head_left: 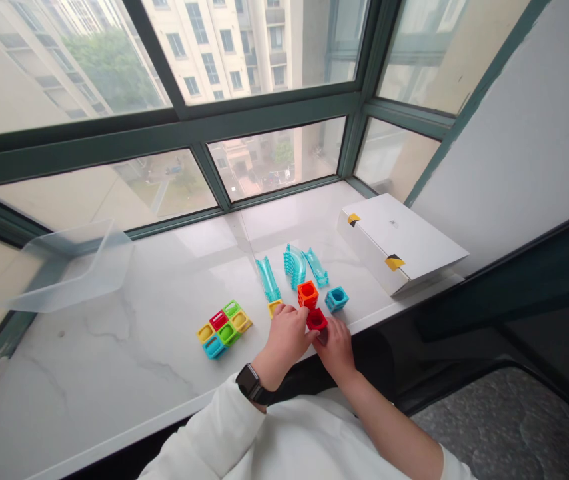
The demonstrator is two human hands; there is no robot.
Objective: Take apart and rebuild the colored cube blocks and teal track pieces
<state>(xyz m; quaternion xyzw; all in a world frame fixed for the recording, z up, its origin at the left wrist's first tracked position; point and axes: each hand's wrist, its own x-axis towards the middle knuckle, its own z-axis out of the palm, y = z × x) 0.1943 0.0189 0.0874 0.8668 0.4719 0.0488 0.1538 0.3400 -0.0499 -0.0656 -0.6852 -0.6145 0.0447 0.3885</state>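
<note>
My left hand (pixel 287 335), with a black smartwatch (pixel 248 382) on its wrist, is closed, its thumb against a red cube block (pixel 317 320). The fingertips reach beside an orange cube block (pixel 308 293), partly hidden. My right hand (pixel 337 350) grips the red block from the right and below; some fingers are hidden. The red block sits right against the orange one, whether joined I cannot tell. A yellow block (pixel 274 308) at the end of a straight clear-blue track piece (pixel 268 280) is just beyond my left hand. Right of the orange block stands a blue cube block (pixel 337 299).
A curved track piece (pixel 294 265) and another short track piece (pixel 317 267) lie behind the blocks. Several coloured blocks (pixel 224 328) form a cluster on the left. A white box (pixel 407 240) stands at right, a clear plastic bin (pixel 79 267) at far left. Windows border the white marble sill (pixel 164 373).
</note>
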